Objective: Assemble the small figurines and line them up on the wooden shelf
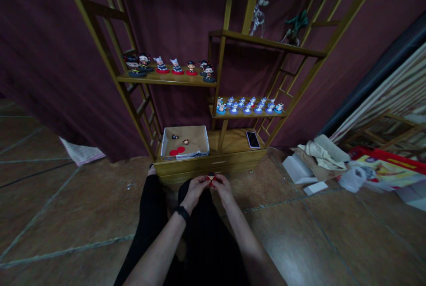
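Between my two hands is a small figurine [211,176] with black hair and red parts. My left hand [197,187] pinches it from the left, and my right hand [223,185] grips it from the other side. Fingers cover much of its body. Beyond them, on the low cabinet, stands an open cardboard box [196,134]. Inside lie a dark figurine piece [175,137], another small figurine piece [185,142] and red discs [180,149]. Several figurines with red or dark bases, one a black-haired figurine [191,68], stand on the upper left shelf [166,79].
Blue-and-white figurines [248,107] crowd the middle right shelf. A phone [253,140] lies on the cabinet top [233,139]. Higher up stand a clear deer ornament [258,17] and a green sculpture [295,26]. Open white packaging [297,169] and a red-yellow box [392,168] are on the floor at right.
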`<action>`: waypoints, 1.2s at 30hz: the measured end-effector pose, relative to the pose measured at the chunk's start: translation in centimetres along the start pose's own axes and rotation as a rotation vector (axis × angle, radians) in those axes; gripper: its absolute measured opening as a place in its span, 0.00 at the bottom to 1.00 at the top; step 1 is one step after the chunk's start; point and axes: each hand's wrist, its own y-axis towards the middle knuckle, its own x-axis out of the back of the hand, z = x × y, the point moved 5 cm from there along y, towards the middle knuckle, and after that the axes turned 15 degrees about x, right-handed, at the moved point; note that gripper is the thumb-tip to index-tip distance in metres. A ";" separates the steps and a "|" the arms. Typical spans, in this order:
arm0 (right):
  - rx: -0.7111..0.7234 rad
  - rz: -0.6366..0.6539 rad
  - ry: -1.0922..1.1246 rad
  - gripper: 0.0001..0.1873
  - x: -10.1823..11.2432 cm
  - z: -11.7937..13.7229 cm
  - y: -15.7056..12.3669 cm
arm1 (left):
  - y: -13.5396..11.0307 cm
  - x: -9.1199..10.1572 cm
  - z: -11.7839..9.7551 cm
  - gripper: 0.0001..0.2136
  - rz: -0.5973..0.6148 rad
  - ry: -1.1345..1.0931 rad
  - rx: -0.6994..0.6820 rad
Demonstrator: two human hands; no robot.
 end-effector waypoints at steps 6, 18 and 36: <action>-0.004 -0.021 0.091 0.17 0.4 -0.5 -0.2 | -0.1 0.5 0.0 0.15 -0.068 -0.013 -0.040; -0.074 0.006 0.117 0.12 0.7 -0.7 0.2 | -0.9 0.7 -0.4 0.11 -0.080 -0.076 -0.037; -0.107 0.040 0.249 0.16 -0.1 -0.3 -0.3 | -0.7 1.1 -0.2 0.11 -0.066 -0.126 -0.059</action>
